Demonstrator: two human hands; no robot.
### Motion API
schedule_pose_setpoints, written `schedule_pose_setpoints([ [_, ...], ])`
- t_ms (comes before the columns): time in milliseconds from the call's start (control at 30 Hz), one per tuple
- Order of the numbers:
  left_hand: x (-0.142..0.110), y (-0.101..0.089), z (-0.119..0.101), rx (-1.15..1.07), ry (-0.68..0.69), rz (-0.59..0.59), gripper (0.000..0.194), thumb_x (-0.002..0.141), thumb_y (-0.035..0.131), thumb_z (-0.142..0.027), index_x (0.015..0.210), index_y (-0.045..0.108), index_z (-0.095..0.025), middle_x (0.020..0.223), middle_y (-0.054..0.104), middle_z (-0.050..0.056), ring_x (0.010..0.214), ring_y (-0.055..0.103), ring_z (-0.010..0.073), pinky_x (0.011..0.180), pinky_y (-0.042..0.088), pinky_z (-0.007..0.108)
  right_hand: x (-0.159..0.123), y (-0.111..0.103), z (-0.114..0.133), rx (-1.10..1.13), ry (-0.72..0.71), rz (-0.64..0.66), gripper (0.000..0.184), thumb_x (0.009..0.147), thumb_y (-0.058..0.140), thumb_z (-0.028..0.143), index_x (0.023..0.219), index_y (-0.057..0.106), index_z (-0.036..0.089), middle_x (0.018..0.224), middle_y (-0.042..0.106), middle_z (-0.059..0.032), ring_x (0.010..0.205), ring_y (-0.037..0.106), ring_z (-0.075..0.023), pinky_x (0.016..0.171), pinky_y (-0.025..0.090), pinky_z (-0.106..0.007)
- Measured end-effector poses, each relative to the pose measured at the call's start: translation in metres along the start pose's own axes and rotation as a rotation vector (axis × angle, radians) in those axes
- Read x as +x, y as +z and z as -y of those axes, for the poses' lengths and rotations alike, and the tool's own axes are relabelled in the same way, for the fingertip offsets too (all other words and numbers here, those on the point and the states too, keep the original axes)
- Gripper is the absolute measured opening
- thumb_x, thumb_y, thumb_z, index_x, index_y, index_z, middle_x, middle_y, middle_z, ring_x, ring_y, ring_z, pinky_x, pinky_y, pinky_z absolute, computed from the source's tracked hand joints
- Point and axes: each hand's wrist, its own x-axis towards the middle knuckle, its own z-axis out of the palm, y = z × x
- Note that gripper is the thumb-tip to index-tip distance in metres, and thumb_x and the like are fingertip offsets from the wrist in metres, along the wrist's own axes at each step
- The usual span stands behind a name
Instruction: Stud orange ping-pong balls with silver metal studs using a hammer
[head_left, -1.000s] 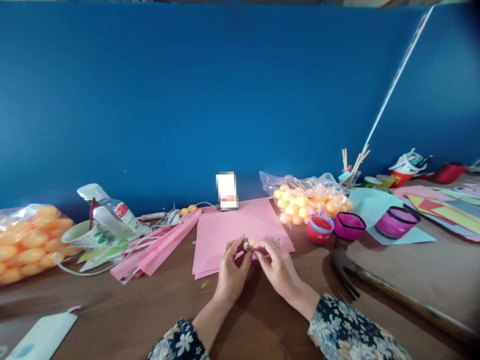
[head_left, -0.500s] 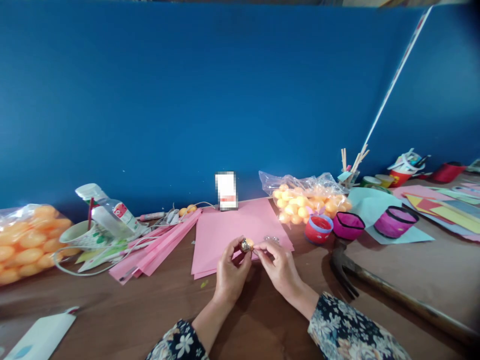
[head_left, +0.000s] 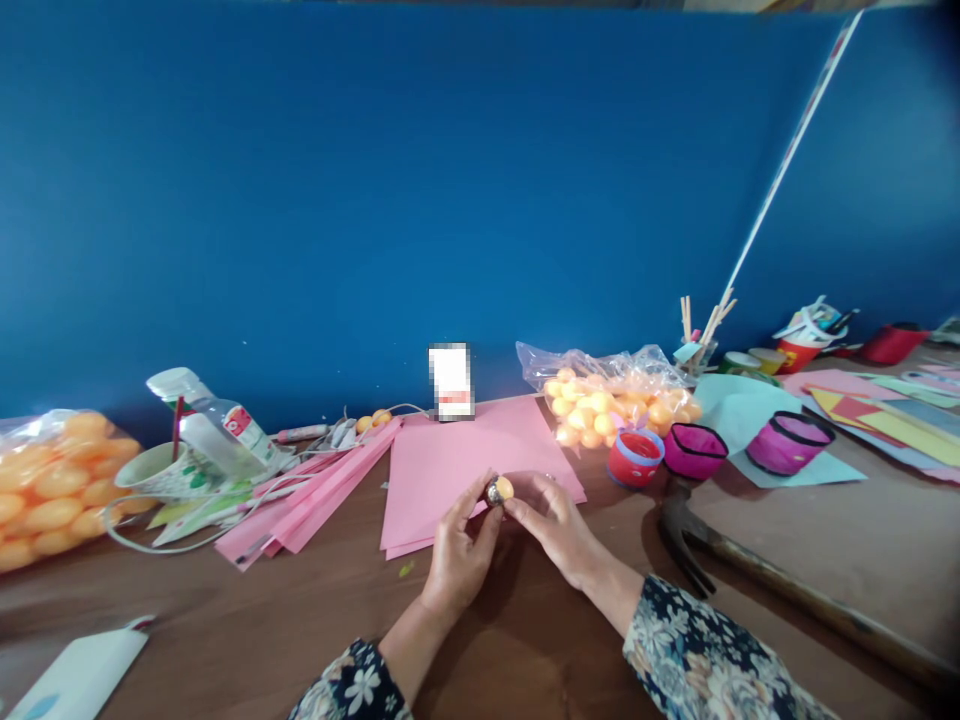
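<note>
In the head view, a small yellow-orange ball (head_left: 505, 489) with a silvery, dark-flecked covering on its left side is up between my hands. My left hand (head_left: 459, 555) pinches the covered side between thumb and fingers. The thumb and fingers of my right hand (head_left: 561, 530) close on the ball's bare right side. Both hands are above the near edge of a stack of pink paper sheets (head_left: 465, 440). What the covering is made of is too small to tell.
Bags of orange balls (head_left: 64, 480) stand left and right. A hammer (head_left: 787, 575) lies at right, near a red roll (head_left: 636, 458) and magenta fabric rings (head_left: 696, 450). Pink strips (head_left: 315, 490), a plastic bottle (head_left: 217, 425) and a cable are at left. A blue wall (head_left: 450, 200) rises behind.
My right fingers have shifted onto the ball's right side, and more of its yellow-orange surface faces me. The small shiny bits behind my right hand are now mostly covered by it.
</note>
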Motion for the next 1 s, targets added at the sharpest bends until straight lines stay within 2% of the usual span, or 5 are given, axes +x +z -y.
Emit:
schedule_pose_setpoints([
  [133, 0.002, 0.003, 0.005, 0.011, -0.068, -0.018, 0.041, 0.078, 0.055, -0.028, 0.118, 0.052, -0.020, 0.119, 0.058, 0.007, 0.111, 0.051, 0.0224, 0.098, 0.038, 0.037, 0.002, 0.000, -0.009, -0.031, -0.014, -0.032, 0.027, 0.076, 0.060, 0.032, 0.098, 0.058, 0.017, 0.100, 0.065, -0.0080, 0.091, 0.061, -0.0217, 0.081, 0.050, -0.036],
  [300, 0.005, 0.003, 0.009, -0.225, -0.236, 0.040, 0.048, 0.078, 0.055, -0.034, 0.122, 0.048, -0.016, 0.120, 0.057, 0.010, 0.109, 0.053, 0.0244, 0.094, 0.041, 0.038, 0.004, -0.004, -0.019, -0.118, -0.014, -0.076, 0.025, 0.078, 0.058, 0.034, 0.097, 0.060, 0.017, 0.101, 0.064, -0.0088, 0.093, 0.060, -0.0235, 0.082, 0.049, -0.037],
  [733, 0.004, 0.002, 0.003, -0.309, -0.273, 0.046, 0.047, 0.078, 0.054, -0.036, 0.121, 0.049, -0.016, 0.123, 0.054, 0.010, 0.113, 0.049, 0.0264, 0.093, 0.043, 0.039, 0.001, 0.000, -0.008, -0.212, -0.048, -0.060, 0.029, 0.078, 0.058, 0.035, 0.101, 0.058, 0.018, 0.100, 0.064, -0.0076, 0.085, 0.062, -0.0200, 0.075, 0.052, -0.032],
  [867, 0.005, 0.001, -0.001, -0.310, -0.264, 0.043, 0.045, 0.078, 0.054, -0.036, 0.118, 0.051, -0.016, 0.121, 0.056, 0.010, 0.114, 0.048, 0.0265, 0.093, 0.043, 0.039, -0.001, -0.002, -0.010, -0.348, -0.102, -0.046, 0.031, 0.080, 0.054, 0.035, 0.107, 0.058, 0.020, 0.104, 0.062, -0.0079, 0.091, 0.060, -0.0209, 0.081, 0.050, -0.035],
  [1000, 0.008, 0.000, 0.000, -0.395, -0.308, 0.123, 0.043, 0.079, 0.052, -0.038, 0.115, 0.054, -0.014, 0.117, 0.059, 0.011, 0.109, 0.052, 0.0271, 0.092, 0.043, 0.041, 0.000, -0.002, -0.014, -0.427, -0.128, -0.052, 0.032, 0.082, 0.052, 0.036, 0.110, 0.057, 0.021, 0.109, 0.061, -0.0084, 0.099, 0.057, -0.0221, 0.088, 0.046, -0.037],
])
